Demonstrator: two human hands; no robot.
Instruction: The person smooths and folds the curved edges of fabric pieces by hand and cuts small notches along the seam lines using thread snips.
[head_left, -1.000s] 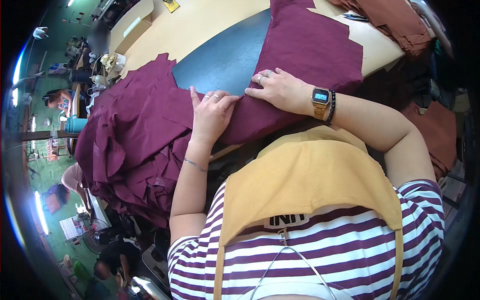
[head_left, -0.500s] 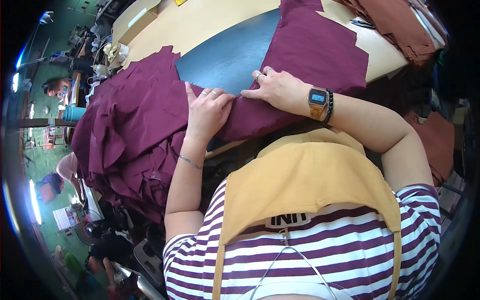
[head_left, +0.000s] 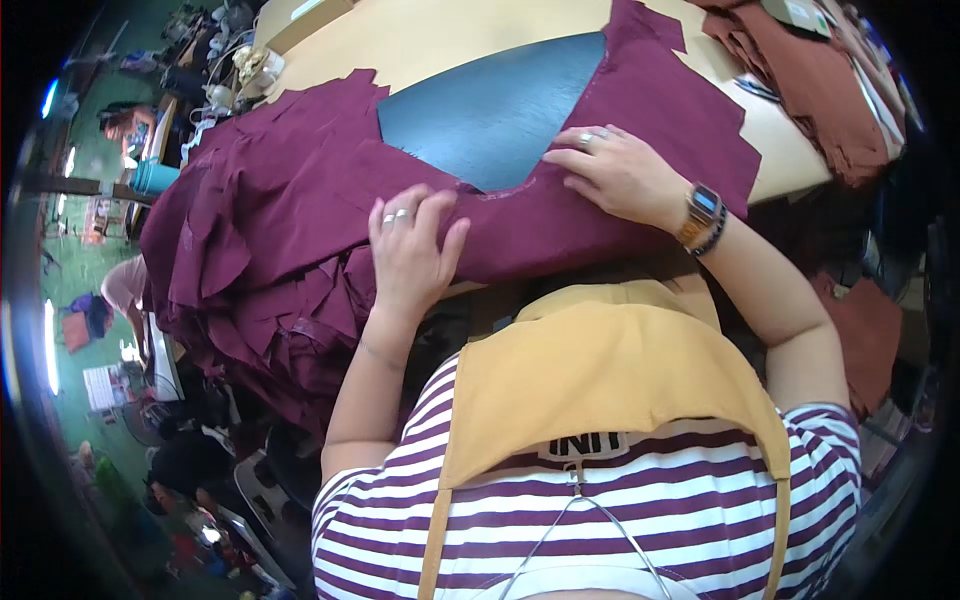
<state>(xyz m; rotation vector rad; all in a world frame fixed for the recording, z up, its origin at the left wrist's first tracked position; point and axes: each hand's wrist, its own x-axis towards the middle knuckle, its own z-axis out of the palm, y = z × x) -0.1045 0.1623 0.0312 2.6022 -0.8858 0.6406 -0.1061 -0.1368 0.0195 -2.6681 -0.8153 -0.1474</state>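
A maroon fabric piece (head_left: pixel 520 225) lies before me, its curved edge bordering a dark blue-green sheet (head_left: pixel 480 100). My left hand (head_left: pixel 412 240) rests on the cloth left of that curve, fingers apart and thumb held away from them. On the other side, my right hand (head_left: pixel 615 172) lies over the fabric, its fingers spread and reaching to the curve's right edge. Neither hand pinches the cloth. Left of my hands, a bulky heap of maroon fabric (head_left: pixel 230 220) hangs down over the table's front.
The pale table (head_left: pixel 420 40) extends away behind the sheet. Folded rust-brown fabric (head_left: pixel 800 90) is stacked at the far right. A white cup (head_left: pixel 262 65) and a box (head_left: pixel 300 20) stand at the left rear. A person (head_left: pixel 125 285) is at another workplace to the left.
Both hands have let go of the fabric's edge and drawn apart, the left hand downward and the right one to the right. The curved edge now lies exposed between them.
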